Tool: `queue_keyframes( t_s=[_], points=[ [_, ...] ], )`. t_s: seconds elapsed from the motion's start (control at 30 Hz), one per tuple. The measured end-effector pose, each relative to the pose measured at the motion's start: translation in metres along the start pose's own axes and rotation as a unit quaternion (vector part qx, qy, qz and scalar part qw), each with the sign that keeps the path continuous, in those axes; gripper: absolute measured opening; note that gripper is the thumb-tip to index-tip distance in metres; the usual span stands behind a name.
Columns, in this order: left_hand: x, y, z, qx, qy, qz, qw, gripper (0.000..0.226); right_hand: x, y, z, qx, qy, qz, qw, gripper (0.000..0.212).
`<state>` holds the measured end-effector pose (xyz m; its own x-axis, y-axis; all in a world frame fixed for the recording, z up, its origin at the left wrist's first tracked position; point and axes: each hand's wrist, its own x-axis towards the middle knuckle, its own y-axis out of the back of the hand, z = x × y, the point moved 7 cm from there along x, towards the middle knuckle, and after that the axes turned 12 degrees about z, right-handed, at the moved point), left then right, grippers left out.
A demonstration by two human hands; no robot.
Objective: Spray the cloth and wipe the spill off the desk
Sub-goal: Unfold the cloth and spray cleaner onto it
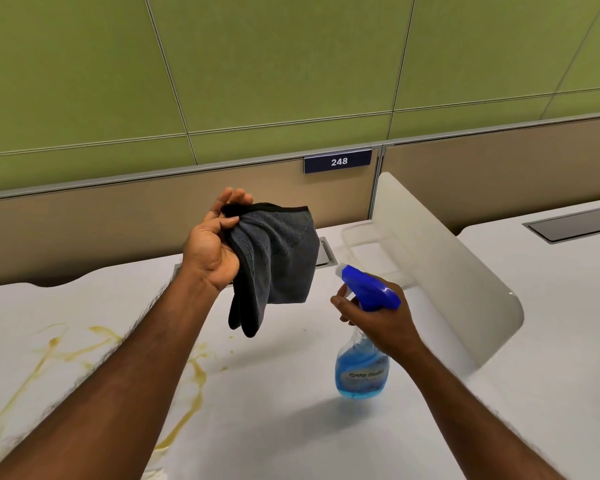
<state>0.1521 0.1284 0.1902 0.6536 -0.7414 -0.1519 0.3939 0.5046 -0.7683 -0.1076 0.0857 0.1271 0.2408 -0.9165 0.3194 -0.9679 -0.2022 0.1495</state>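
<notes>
My left hand (212,244) holds a dark grey cloth (278,258) up above the white desk (274,427); the cloth hangs folded from my fingers. My right hand (378,317) grips a spray bottle (362,368) with a blue trigger head and blue liquid, lifted off the desk, its nozzle pointing left toward the cloth a short way off. A yellowish-brown spill (56,348) streaks the desk at the left, partly hidden under my left forearm.
A white curved divider (440,258) rises to the right of the bottle, with a neighbouring desk (551,306) beyond it. A beige back panel with a sign reading 248 (338,161) runs behind. A grey cable hatch (326,252) lies behind the cloth.
</notes>
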Motion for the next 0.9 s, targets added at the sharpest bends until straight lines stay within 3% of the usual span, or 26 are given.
queue_keyframes(
  t_s=[0.23, 0.53, 0.7, 0.9],
  points=[
    [-0.004, 0.0, -0.002, 0.005, 0.015, -0.005, 1.0, 0.05, -0.006, 0.005, 0.002, -0.011, -0.011, 0.022, 1.0, 0.018],
    [-0.004, 0.003, -0.008, 0.019, 0.017, -0.001, 1.0, 0.05, -0.007, 0.017, 0.024, 0.023, -0.048, 0.016, 0.998, 0.029],
    [-0.001, 0.005, -0.017, 0.034, 0.02, 0.0, 0.999, 0.05, 0.012, 0.04, 0.044, 0.042, -0.061, 0.06, 0.995, 0.027],
    [0.002, 0.008, -0.036, 0.063, 0.023, -0.001, 0.998, 0.052, 0.055, 0.069, 0.073, -0.015, -0.051, 0.139, 0.989, 0.019]
  ],
)
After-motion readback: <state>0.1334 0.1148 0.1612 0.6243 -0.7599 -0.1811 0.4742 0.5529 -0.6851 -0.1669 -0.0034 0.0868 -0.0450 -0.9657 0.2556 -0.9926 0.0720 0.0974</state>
